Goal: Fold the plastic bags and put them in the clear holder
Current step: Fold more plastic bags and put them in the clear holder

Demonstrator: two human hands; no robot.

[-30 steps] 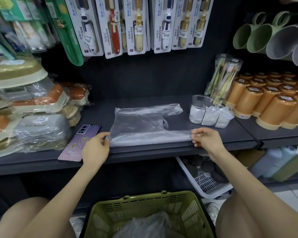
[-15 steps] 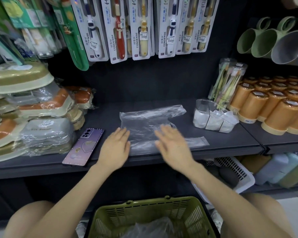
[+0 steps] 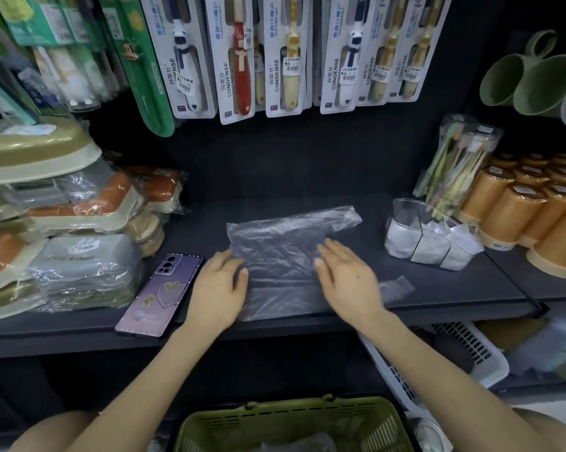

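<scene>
A clear plastic bag (image 3: 283, 252) lies flat on the dark shelf (image 3: 454, 288), its near edge folded over and one handle reaching back right. My left hand (image 3: 218, 288) rests flat on the bag's left edge, fingers spread. My right hand (image 3: 348, 282) presses palm-down on its right part, with a handle tip sticking out beyond the wrist. Neither hand grips anything. The clear holder (image 3: 422, 236) stands on the shelf to the right, with folded white bags inside.
A purple phone (image 3: 161, 288) lies left of my left hand. Wrapped soap dishes (image 3: 63, 223) are stacked at far left, orange cups (image 3: 529, 210) at right. A green basket (image 3: 294, 425) with more bags sits below, and a white basket (image 3: 454, 353) under the shelf.
My hands let go of the folded edge's ends, moved inward and laid flat on the bag. Since half a second ago they have spread slightly apart across it.
</scene>
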